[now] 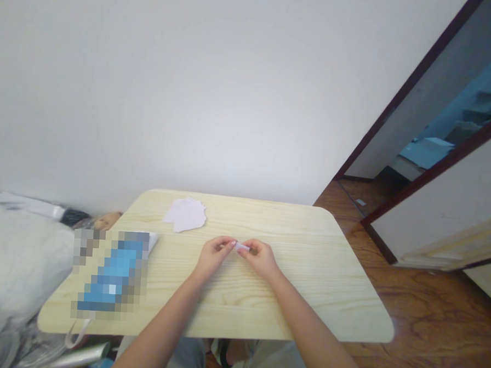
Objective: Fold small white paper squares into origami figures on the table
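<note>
Grip state: the left hand (212, 255) and the right hand (262, 259) are both closed, with thumbs and fingertips pressed together from opposite ends on a small white paper strip (242, 247). The strip sits between the two hands, held over the middle of a pale pine-grained table with rounded corners (305, 302); whether it touches the surface cannot be determined from this view. Pinching from both ends appears to keep the short piece under control at each side, and the central position keeps the forearms clear of the other objects. Ragged-edged white paper sheets (185, 214) lie flat near the far table edge, well apart from the hands. A blue packet (115, 270) lies at the left of the table, largely obscured by pixelation; no brand, label or writing can be read on it or elsewhere. A pale grey padded fabric bundle (15, 260) stands beside the table on the left, and a reddish-brown wooden floor (431, 320) extends to the right.
</note>
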Demonstrator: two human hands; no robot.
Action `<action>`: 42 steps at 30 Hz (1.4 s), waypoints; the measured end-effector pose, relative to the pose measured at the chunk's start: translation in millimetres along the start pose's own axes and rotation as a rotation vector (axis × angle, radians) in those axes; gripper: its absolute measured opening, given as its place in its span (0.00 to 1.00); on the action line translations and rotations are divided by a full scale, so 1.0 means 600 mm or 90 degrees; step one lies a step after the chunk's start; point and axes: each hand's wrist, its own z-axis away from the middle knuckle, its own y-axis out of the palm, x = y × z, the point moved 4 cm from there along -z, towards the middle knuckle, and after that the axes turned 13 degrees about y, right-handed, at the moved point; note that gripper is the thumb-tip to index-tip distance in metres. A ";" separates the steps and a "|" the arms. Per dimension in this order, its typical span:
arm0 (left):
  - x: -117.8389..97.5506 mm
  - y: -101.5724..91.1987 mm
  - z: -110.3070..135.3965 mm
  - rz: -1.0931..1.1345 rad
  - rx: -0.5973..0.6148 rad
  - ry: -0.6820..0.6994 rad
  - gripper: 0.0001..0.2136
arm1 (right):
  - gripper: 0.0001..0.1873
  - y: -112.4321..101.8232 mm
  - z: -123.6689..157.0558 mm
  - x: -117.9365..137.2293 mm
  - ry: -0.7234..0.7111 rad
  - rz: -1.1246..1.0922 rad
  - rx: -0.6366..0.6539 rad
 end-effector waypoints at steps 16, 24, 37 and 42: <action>0.006 -0.005 -0.001 0.075 -0.115 -0.055 0.13 | 0.07 0.003 0.004 0.015 -0.093 0.111 0.042; 0.010 0.006 -0.003 0.136 -0.064 -0.039 0.15 | 0.11 -0.010 0.019 0.043 -0.248 0.258 -0.056; -0.011 0.018 0.008 0.087 -0.013 0.024 0.21 | 0.11 -0.020 0.021 0.046 -0.228 0.188 -0.114; -0.023 0.017 0.015 -0.071 -0.024 0.075 0.19 | 0.11 -0.021 0.022 0.045 -0.227 0.188 -0.124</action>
